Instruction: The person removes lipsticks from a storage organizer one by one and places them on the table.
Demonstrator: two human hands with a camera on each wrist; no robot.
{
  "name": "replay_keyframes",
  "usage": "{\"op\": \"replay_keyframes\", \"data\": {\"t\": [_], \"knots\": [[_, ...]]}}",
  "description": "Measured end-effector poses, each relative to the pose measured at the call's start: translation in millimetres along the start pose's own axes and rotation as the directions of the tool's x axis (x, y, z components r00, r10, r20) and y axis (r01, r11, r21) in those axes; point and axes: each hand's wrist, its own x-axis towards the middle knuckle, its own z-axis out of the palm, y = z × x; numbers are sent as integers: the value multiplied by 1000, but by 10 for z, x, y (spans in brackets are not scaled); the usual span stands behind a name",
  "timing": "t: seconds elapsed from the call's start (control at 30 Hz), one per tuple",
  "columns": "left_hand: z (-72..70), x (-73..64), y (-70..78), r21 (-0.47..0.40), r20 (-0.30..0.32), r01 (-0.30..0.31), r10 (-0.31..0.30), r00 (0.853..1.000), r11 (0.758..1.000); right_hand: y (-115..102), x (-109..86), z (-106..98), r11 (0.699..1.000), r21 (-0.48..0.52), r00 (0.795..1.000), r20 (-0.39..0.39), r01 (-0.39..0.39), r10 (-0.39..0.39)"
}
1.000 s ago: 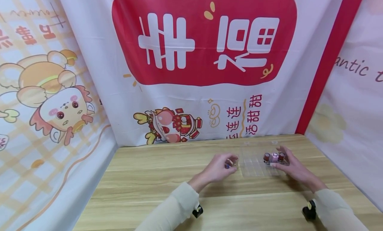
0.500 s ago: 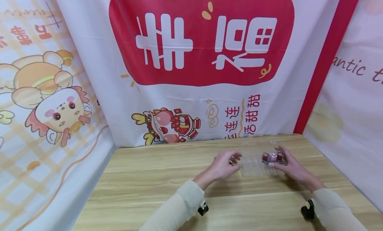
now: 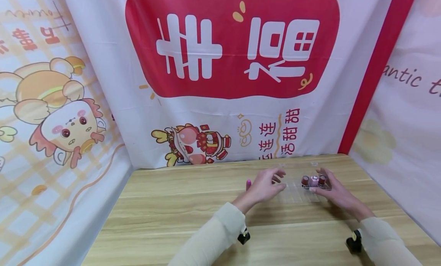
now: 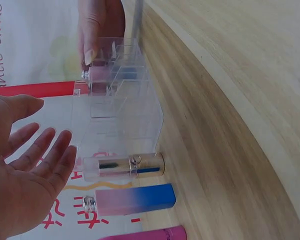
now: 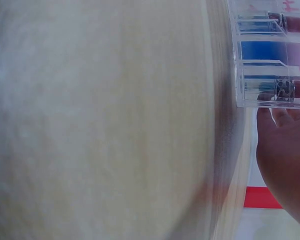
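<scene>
A clear plastic lipstick organizer [image 3: 292, 192] with compartments stands on the table. Its right end is held by my right hand [image 3: 337, 190], thumb at the front and fingers behind. Three lipsticks sit in that end: a pink-and-blue one [image 5: 270, 52] between two with dark red tops [image 5: 297, 25]. My left hand [image 3: 264, 186], fingers loosely bent and holding nothing, hovers by the organizer's left end. Close to this hand, in the left wrist view, stand a gold-and-clear lipstick [image 4: 122, 167], a pink-to-blue lipstick [image 4: 135, 200] and a magenta tube [image 4: 152, 234].
The wooden table [image 3: 179, 208] meets a printed cloth backdrop [image 3: 138, 143] behind the organizer. More printed cloth hangs along the left and right sides. A black wrist mount [image 3: 244, 236] sits under the left cuff, another [image 3: 355, 242] under the right.
My left hand has loosened its fingers from a small blue-ended thing and shifted right, toward the organizer. The magenta tube has come into view behind it. My right hand keeps its grip.
</scene>
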Motion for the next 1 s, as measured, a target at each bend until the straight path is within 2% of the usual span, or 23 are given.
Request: {"op": "replay_keyframes", "data": {"t": [0.3, 0.6, 0.83, 1.0], "knots": [[86, 87, 36, 29, -19, -7, 8, 1000, 1000, 12, 10, 20, 1000, -5, 1000, -2, -17, 17], [183, 133, 38, 12, -13, 50, -50, 999, 999, 25, -9, 39, 999, 31, 1000, -1, 7, -7], [273, 256, 42, 7, -18, 23, -23, 1000, 1000, 19, 2, 21, 999, 21, 999, -12, 36, -35], [340, 336, 44, 20, -17, 27, -27, 999, 999, 40, -5, 7, 999, 25, 999, -12, 32, -31]]}}
